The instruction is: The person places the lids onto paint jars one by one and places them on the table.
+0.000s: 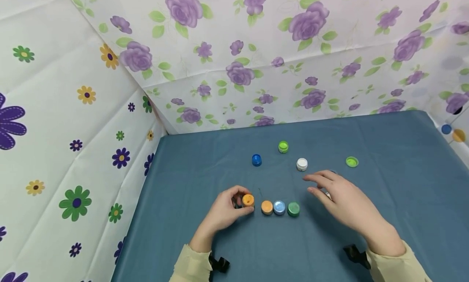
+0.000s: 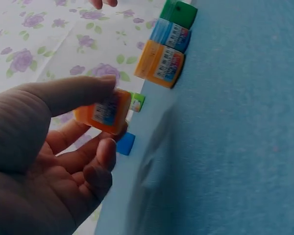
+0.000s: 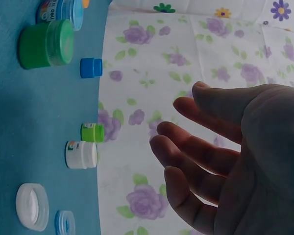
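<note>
My left hand (image 1: 229,208) pinches a small orange paint jar (image 1: 248,200) between thumb and fingers. In the left wrist view, that jar's printed label (image 2: 106,112) shows beside the thumb. My right hand (image 1: 346,200) is over the table with fingers loosely extended and nothing in them. Between the hands stand a lighter orange jar (image 1: 267,208), a light blue jar (image 1: 279,208) and a green jar (image 1: 293,209) in a row. The right wrist view shows a white lid (image 3: 32,206) and a blue lid (image 3: 65,223), mostly hidden under the right hand in the head view.
Farther back stand a dark blue jar (image 1: 257,160), a lime green jar (image 1: 283,147) and a white jar (image 1: 302,164). A lime green lid (image 1: 352,161) lies to their right. Blue cloth (image 1: 183,168) covers the table, and floral sheets (image 1: 220,37) hang behind and at the left.
</note>
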The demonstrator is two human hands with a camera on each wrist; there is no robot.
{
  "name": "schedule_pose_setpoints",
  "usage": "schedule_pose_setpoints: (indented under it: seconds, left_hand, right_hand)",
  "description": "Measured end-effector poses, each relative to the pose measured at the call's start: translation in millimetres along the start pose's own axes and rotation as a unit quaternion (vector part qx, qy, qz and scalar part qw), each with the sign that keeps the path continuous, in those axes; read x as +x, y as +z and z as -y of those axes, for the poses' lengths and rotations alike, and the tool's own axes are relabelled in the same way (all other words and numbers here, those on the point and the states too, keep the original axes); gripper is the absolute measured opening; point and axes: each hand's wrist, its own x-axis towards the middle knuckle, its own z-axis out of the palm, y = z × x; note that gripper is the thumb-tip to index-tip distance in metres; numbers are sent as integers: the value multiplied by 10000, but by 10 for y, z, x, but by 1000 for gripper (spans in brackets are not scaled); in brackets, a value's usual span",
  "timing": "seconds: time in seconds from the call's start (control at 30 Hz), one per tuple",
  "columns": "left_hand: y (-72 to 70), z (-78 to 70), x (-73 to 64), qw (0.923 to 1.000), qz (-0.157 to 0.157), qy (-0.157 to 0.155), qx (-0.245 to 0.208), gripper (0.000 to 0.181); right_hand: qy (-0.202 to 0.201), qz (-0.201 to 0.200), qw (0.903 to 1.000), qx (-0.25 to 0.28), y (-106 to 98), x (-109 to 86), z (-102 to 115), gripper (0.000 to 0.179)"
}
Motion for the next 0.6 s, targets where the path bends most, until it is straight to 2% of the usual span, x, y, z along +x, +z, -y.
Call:
schedule_pose_setpoints:
  seconds: [0.33,0.6]
  left_hand:
    - [80,33,6,9980,125,-231,582,34]
    - [153,29,21,9985,222,-371,344,36]
  right_hand:
    - [68,136,9998,119,-25,-68,-107,31]
    - [140,163,9996,189,-115,-116,-198,34]
